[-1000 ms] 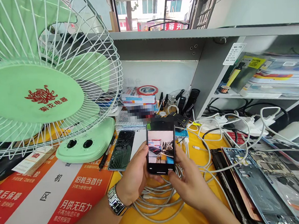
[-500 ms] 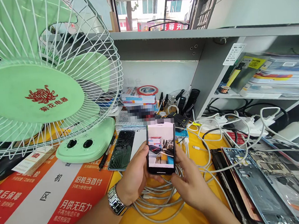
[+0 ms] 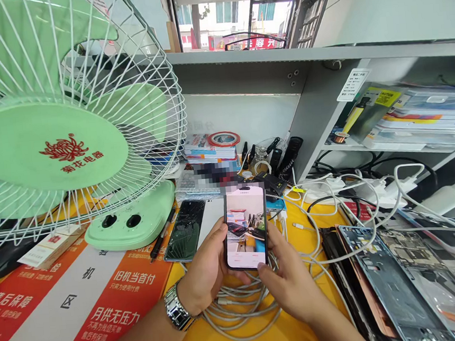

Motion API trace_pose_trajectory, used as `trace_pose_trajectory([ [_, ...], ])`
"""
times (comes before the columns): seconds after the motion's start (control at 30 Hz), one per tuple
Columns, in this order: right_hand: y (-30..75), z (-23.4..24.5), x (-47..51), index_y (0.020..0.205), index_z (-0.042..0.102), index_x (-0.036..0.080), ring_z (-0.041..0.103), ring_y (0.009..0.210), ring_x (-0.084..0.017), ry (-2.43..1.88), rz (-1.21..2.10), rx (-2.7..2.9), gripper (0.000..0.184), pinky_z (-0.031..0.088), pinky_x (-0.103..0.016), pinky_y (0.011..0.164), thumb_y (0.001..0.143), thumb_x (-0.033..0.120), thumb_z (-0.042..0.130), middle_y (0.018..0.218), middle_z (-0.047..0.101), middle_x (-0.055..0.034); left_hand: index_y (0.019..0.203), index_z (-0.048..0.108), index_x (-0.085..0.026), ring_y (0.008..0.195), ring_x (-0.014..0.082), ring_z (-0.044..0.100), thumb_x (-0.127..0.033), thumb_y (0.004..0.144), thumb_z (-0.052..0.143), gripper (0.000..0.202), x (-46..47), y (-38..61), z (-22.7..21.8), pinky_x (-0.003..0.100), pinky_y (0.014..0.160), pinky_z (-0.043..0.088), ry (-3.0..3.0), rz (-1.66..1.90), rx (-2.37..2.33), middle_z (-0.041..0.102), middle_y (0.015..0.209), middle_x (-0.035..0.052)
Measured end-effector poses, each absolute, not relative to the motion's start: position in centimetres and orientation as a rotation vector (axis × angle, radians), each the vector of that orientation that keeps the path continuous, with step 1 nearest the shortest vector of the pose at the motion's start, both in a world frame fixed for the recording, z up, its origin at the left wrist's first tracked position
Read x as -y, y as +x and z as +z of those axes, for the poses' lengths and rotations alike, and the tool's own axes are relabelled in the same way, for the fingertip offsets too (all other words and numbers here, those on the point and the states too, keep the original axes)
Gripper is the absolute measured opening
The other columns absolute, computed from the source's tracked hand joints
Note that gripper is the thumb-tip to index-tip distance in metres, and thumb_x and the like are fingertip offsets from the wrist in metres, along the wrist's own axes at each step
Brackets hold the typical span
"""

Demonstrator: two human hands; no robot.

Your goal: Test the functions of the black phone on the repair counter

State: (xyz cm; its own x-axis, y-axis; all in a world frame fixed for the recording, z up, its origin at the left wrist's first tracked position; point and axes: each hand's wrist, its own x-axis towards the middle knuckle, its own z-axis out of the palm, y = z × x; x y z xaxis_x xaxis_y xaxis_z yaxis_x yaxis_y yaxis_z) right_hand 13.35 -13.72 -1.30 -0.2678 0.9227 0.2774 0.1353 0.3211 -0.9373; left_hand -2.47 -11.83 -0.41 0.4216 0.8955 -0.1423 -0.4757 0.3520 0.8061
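Note:
A black-framed smartphone (image 3: 246, 232) is held upright between both hands, its lit screen showing a picture of the desk in front. My left hand (image 3: 209, 267), with a metal watch (image 3: 179, 307) on the wrist, is closed around the phone's left edge. Fingers of my right hand (image 3: 286, 274) wrap the right edge, and its thumb lies at the screen's lower right corner. Below the phone lies a coil of white cable (image 3: 240, 318). Left of it rests a dark phone with a cracked face (image 3: 185, 230), beside a white phone-like slab (image 3: 210, 220).
A green fan (image 3: 62, 148) stands close on the left, its base (image 3: 131, 216) on a red printed mat (image 3: 120, 307). Tangled chargers (image 3: 377, 194) and dismantled device frames (image 3: 389, 284) fill the right. Behind are stacked boxes (image 3: 209, 148) and a grey shelf (image 3: 243, 73).
My right thumb has moved onto the screen's lower right corner. Red marks now show near the bottom of the phone's screen. Both hands keep their hold.

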Motion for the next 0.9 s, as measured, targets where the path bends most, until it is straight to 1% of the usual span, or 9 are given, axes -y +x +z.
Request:
trace_pose_trajectory([
  [0.1,13.36,-1.45,13.74,0.143,0.033,0.028,0.048,0.128,-0.021,-0.99,1.052,1.655,0.081,0.04,-0.033,0.106,0.069,-0.002,0.046,0.14,0.051,-0.0017,0.127,0.048,-0.019,0.065,0.0197,0.063,-0.043,0.095,0.039,0.041,11.85,-2.49,-0.48,0.026,0.045,0.054,0.763,0.975,-0.654,0.066,0.087,0.0086],
  [0.27,13.25,-1.38,13.73,0.141,0.036,0.026,0.051,0.123,-0.022,-0.988,1.062,1.651,0.077,0.043,-0.033,0.102,0.069,-0.001,0.047,0.137,0.053,-0.0038,0.13,0.048,-0.02,0.07,0.0218,0.064,-0.046,0.094,0.042,0.045,11.8,-2.58,-0.75,0.027,0.044,0.054,0.746,0.97,-0.671,0.066,0.094,0.0096],
  [0.43,13.21,-1.32,13.69,0.139,0.037,0.025,0.057,0.114,-0.02,-0.964,1.084,1.633,0.076,0.045,-0.033,0.098,0.068,-0.001,0.046,0.127,0.058,-0.0035,0.136,0.044,-0.024,0.068,0.0187,0.062,-0.045,0.094,0.044,0.047,11.81,-2.59,-0.91,0.026,0.046,0.054,0.749,0.986,-0.659,0.064,0.106,0.0098],
  [0.57,13.15,-1.38,13.69,0.14,0.037,0.024,0.056,0.114,-0.022,-0.968,1.094,1.627,0.077,0.046,-0.035,0.098,0.068,-0.001,0.045,0.13,0.056,-0.0047,0.138,0.043,-0.025,0.067,0.0178,0.06,-0.045,0.093,0.044,0.049,11.8,-2.55,-0.85,0.026,0.045,0.053,0.753,0.981,-0.666,0.063,0.108,0.0101],
  [0.7,13.1,-1.42,13.7,0.139,0.039,0.027,0.055,0.116,-0.021,-0.964,1.079,1.625,0.077,0.047,-0.032,0.094,0.067,-0.002,0.044,0.131,0.056,-0.0028,0.138,0.043,-0.025,0.066,0.0173,0.06,-0.046,0.093,0.045,0.05,11.84,-2.52,-0.82,0.029,0.047,0.055,0.743,0.981,-0.673,0.064,0.108,0.0095],
  [0.8,13.13,-1.5,13.6,0.139,0.038,0.029,0.053,0.119,-0.021,-0.952,1.072,1.631,0.078,0.045,-0.031,0.096,0.068,-0.002,0.043,0.134,0.054,-0.0011,0.137,0.043,-0.025,0.066,0.0178,0.06,-0.046,0.093,0.046,0.049,11.91,-2.53,-0.95,0.03,0.047,0.056,0.739,0.988,-0.668,0.063,0.109,0.0088],
  [0.9,13.18,-1.62,13.53,0.141,0.036,0.029,0.052,0.121,-0.02,-0.963,1.07,1.636,0.08,0.043,-0.031,0.099,0.067,-0.002,0.043,0.134,0.054,-0.001,0.137,0.043,-0.025,0.061,0.0163,0.059,-0.046,0.093,0.045,0.049,11.94,-2.59,-1.1,0.031,0.048,0.056,0.752,0.994,-0.665,0.064,0.107,0.0081],
])
